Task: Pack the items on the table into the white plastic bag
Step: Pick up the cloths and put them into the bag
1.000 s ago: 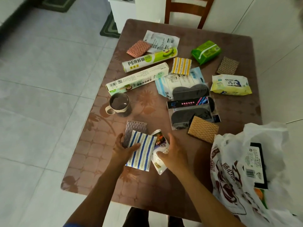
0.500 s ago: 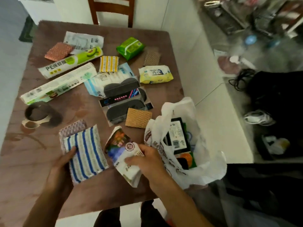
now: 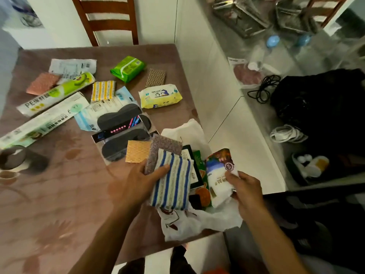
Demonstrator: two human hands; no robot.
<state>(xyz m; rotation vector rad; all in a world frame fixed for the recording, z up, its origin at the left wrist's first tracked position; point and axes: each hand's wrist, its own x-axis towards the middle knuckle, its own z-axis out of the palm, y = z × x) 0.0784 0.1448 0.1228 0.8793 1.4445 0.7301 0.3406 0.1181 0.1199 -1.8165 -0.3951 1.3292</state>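
The white plastic bag lies open at the table's right front corner, with a black box and green packets inside. My left hand grips a blue-striped cloth stacked on a grey-purple scouring pad, held over the bag's mouth. My right hand grips a white snack packet above the bag's right side. On the table remain an orange pad, black eye-mask packs, a yellow wipes pack, a green pack and two long cling-film boxes.
A mug stands at the table's left edge. A wooden chair is behind the table. To the right, on the floor, lie a black bag, cables and slippers.
Both hands have lifted their items off the table and carried them right, over the open bag. The view has swung further right.
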